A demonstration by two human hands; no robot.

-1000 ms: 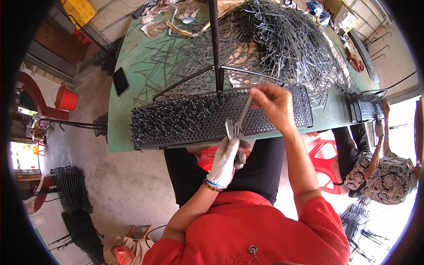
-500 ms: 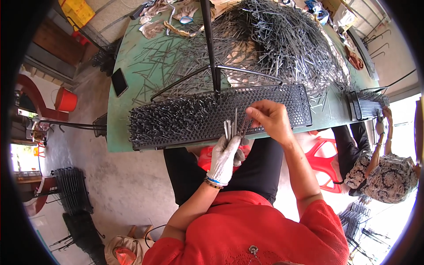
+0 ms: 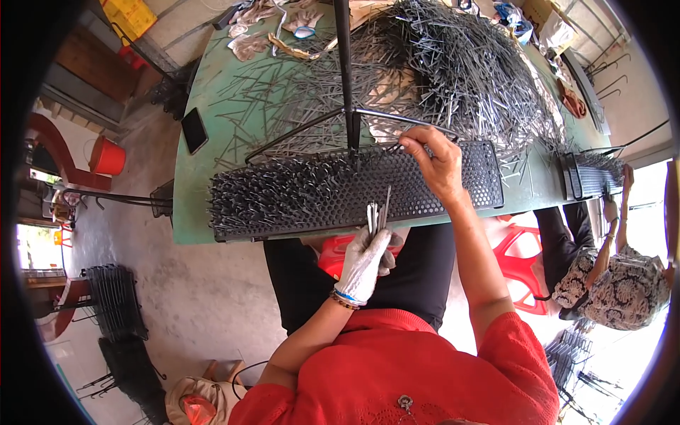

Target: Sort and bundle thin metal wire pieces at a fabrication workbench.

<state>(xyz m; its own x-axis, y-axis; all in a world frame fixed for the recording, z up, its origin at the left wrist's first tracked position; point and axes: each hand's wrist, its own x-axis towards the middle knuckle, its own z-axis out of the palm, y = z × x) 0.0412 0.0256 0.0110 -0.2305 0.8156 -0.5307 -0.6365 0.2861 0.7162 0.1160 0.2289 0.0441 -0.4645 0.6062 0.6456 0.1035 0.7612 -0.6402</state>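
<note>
My left hand [image 3: 363, 265], in a white knitted glove, is closed round a small bundle of thin metal strips [image 3: 375, 216], which point upward just off the near edge of a black perforated rack [image 3: 425, 188]. One strip stands higher than the others. My bare right hand [image 3: 438, 161] is over the rack's far edge, thumb and fingertips pinched on what looks like a thin dark metal strip [image 3: 395, 147]. Many upright dark strips [image 3: 276, 188] fill the rack's left half; bare holes show on its right. A black upright post [image 3: 346, 64] with sloping braces rises from the rack's far side.
A big heap of loose metal strips [image 3: 482, 78] covers the far right of the green table [image 3: 195, 205]. A phone [image 3: 194, 131] lies at its left, gloves [image 3: 303, 21] at the back. At the right, another person [image 3: 616, 283] is beside a second rack [image 3: 595, 173]. A red stool [image 3: 520, 255] stands below.
My right hand has moved away from the bundle, up toward the rack's far edge, with the pinched strip. My left hand has shifted slightly right and nearer my body, still holding the bundle.
</note>
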